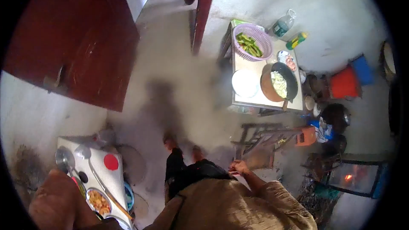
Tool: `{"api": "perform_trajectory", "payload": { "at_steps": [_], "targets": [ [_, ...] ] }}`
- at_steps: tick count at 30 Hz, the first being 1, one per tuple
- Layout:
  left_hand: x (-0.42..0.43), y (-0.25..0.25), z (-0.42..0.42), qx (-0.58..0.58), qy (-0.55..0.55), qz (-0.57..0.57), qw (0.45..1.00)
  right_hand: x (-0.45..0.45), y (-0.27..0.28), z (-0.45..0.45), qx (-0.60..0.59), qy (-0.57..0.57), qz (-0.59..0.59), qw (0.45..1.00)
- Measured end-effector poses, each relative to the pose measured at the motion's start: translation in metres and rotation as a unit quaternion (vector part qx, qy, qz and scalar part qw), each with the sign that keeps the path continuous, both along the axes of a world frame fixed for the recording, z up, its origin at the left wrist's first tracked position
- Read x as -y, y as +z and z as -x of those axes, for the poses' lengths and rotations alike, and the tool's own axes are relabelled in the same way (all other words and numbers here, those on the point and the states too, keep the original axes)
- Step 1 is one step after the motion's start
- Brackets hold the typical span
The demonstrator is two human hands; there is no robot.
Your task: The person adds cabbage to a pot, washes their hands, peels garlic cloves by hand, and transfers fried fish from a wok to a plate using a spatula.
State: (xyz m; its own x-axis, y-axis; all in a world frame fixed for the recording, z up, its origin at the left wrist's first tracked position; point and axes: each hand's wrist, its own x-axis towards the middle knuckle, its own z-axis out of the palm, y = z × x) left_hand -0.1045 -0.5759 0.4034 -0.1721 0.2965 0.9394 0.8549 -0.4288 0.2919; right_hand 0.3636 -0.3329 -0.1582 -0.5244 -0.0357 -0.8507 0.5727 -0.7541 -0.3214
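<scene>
Beside my body at the lower centre is my right hand (238,168), small and partly blurred. Its fingers are curled together, and what they hold, if anything, is too small to name. A large bare left arm fills the lower left corner, but its hand does not show. Next to that arm, a low table (99,162) bears a plate of orange-brown food (99,202), a long-handled ladle (102,183), a red round lid (111,162) and a metal bowl (64,156).
A white table (251,101) holds a purple basket of green vegetables (252,42), a pan with pale pieces (279,84), a white plate (245,83) and bottles. A wooden chair (264,140) stands below. Fire glows (348,177) at right. A red door (72,38) stands left.
</scene>
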Motion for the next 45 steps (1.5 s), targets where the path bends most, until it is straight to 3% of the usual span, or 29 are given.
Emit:
{"api": "perform_trajectory", "payload": {
  "at_steps": [2,3,4,5,7,8,10,11,13,14,16,18,20,22,25,26,27,28,29,31,33,34,36,38,40,41,42,43,45],
  "targets": [
    [-0.008,-0.003,0.022,0.0,-0.023,-0.01,1.0,0.01,0.066,0.065,0.052,-0.038,-0.077,0.995],
    [-0.011,-0.004,0.031,0.003,-0.031,-0.011,0.999,0.026,0.106,0.117,0.206,-0.003,-0.203,0.957],
    [-0.016,-0.001,0.044,0.002,-0.048,-0.014,0.999,0.021,0.085,0.114,0.21,-0.013,-0.202,0.957],
    [-0.02,0.0,0.055,0.004,-0.061,-0.015,0.998,0.01,0.045,0.105,0.004,-0.078,0.105,0.991],
    [-0.03,0.0,0.078,-0.004,-0.086,-0.023,0.996,0.02,0.078,0.143,0.131,-0.055,-0.178,0.974],
    [-0.035,0.001,0.089,-0.003,-0.101,-0.024,0.995,0.015,0.072,0.151,0.128,-0.071,-0.181,0.972],
    [-0.043,0.007,0.109,-0.005,-0.122,-0.026,0.992,0.028,0.079,0.155,0.131,-0.186,-0.067,0.971],
    [-0.049,0.011,0.12,-0.008,-0.126,-0.026,0.992,0.038,0.084,0.158,0.133,-0.161,-0.155,0.966],
    [-0.064,0.019,0.143,-0.019,-0.136,-0.026,0.99,0.034,0.033,0.127,0.066,-0.225,-0.026,0.972],
    [-0.072,0.024,0.157,-0.026,-0.137,-0.028,0.99,0.032,0.015,0.118,-0.027,0.038,-0.262,0.964],
    [-0.089,0.037,0.181,-0.038,-0.137,-0.03,0.989,0.035,-0.03,0.097,-0.126,0.27,-0.465,0.834],
    [-0.105,0.055,0.2,-0.053,-0.126,-0.033,0.99,0.023,-0.116,0.076,0.081,0.284,-0.513,0.806],
    [-0.11,0.09,0.211,-0.072,-0.116,-0.044,0.99,-0.004,-0.065,0.134,0.12,0.245,-0.409,0.87],
    [-0.114,0.125,0.214,-0.083,-0.107,-0.071,0.988,-0.037,-0.064,0.176,0.067,0.238,-0.397,0.884],
    [-0.155,0.064,0.259,0.024,-0.071,-0.079,0.994,-0.1,-0.098,0.257,-0.19,0.176,-0.463,0.847],
    [-0.165,0.043,0.275,0.046,-0.024,-0.041,0.998,-0.117,-0.06,0.292,-0.114,0.131,-0.305,0.936],
    [-0.174,0.039,0.284,0.059,0.022,0.001,0.998,-0.136,-0.037,0.32,-0.008,0.06,-0.159,0.985],
    [-0.195,0.03,0.293,0.083,0.009,-0.034,0.996,-0.153,-0.064,0.335,-0.013,0.065,-0.161,0.985],
    [-0.21,0.028,0.308,0.067,-0.002,-0.041,0.997,-0.16,-0.07,0.362,-0.051,0.1,-0.356,0.928],
    [-0.234,0.022,0.34,0.059,-0.035,-0.032,0.997,-0.177,-0.039,0.41,-0.005,0.094,-0.369,0.925],
    [-0.265,0.001,0.392,0.012,0.081,-0.001,0.997,-0.184,-0.02,0.45,0.026,0.082,-0.392,0.916],
    [-0.272,-0.012,0.411,0.022,0.045,0.006,0.999,-0.184,-0.014,0.462,0.035,0.088,-0.411,0.906],
    [-0.259,-0.043,0.439,0.021,0.155,0.112,0.981,-0.185,-0.01,0.485,0.036,0.124,-0.454,0.882],
    [-0.257,-0.085,0.48,0.155,0.2,0.22,0.942,-0.194,-0.035,0.512,0.04,0.165,-0.505,0.846],
    [-0.268,-0.126,0.534,0.311,0.047,0.134,0.94,-0.188,-0.068,0.503,0.045,0.107,-0.455,0.883],
    [-0.27,-0.14,0.562,0.249,0.138,0.226,0.932,-0.184,-0.081,0.497,0.045,0.09,-0.439,0.893],
    [-0.274,-0.146,0.584,0.336,0.097,0.218,0.911,-0.178,-0.082,0.487,0.035,0.119,-0.433,0.893],
    [-0.27,-0.153,0.611,0.334,0.101,0.225,0.91,-0.17,-0.081,0.492,0.017,0.148,-0.432,0.889],
    [-0.293,-0.156,0.667,0.327,0.11,0.208,0.915,-0.189,-0.065,0.547,0.11,0.044,-0.319,0.94]
  ]
}}
